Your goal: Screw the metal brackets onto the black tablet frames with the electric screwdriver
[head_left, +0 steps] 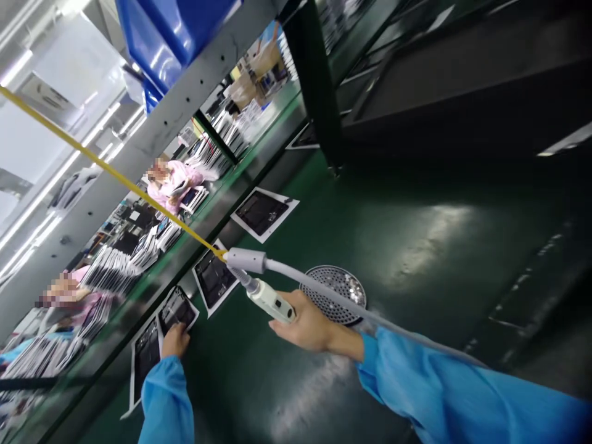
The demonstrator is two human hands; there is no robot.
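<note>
My right hand (308, 320) is wrapped round a pale, pen-like power tool (272, 301) with dark buttons, which looks like an electric screwdriver; its working tip is hidden. A coiled spring sleeve sits at its upper end, where a yellow cord (115, 176) and a grey cable (319, 287) with a thick white sleeve meet. My left hand (176, 340) has its fingers curled at the near edge of a white-edged black panel (176, 310). Another such panel (147, 354) lies beside it on the left. Under my right forearm is a round perforated metal dish (340, 277) with small shiny bits.
More white-edged panels (215, 277) (262, 213) lie along the green bench (259, 382). Beyond a raised ledge stand stacks of thin white panels (111, 268) and co-workers in pink (176, 176). A grey beam (152, 126) with blue bins (171, 37) crosses overhead; a dark post (314, 80) rises behind.
</note>
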